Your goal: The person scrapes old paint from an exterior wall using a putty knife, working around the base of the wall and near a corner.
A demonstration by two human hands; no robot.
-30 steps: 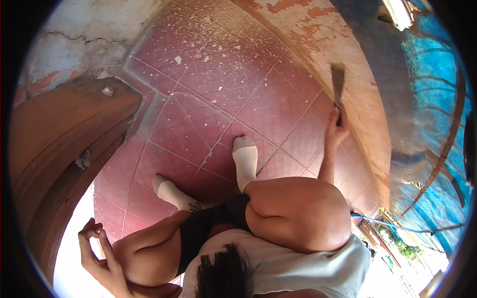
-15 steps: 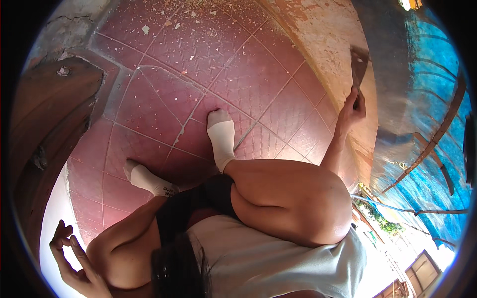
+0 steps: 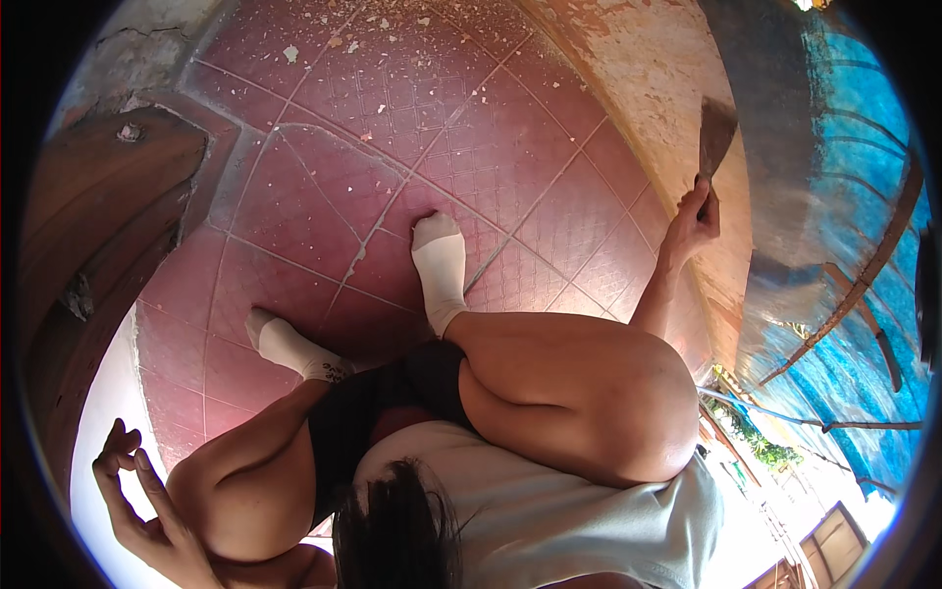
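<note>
My right hand [image 3: 695,224] is closed round the handle of a scraper [image 3: 718,135] with a wide, flat, dark metal blade. The blade points away from me, over the peeling, orange-tan wall surface [image 3: 677,79] at the right; whether it touches that surface I cannot tell. At the lower left, beside my bent knee, my left hand [image 3: 147,515] is raised with its fingers apart and slightly curled, holding nothing. Small pale flakes [image 3: 383,39] lie scattered over the red tiled floor [image 3: 324,196], thickest at the far end.
A dark brown wooden piece [image 3: 118,196] stands at the left, beside a grey cracked wall base [image 3: 147,49]. Blue sheeting [image 3: 863,196] with bent sticks [image 3: 863,265] hangs at the right. My feet in white socks [image 3: 440,265] rest on the tiles.
The scraper and my right hand have shifted very slightly, with the blade tilted a little more to the right. My left hand keeps nearly the same pose.
</note>
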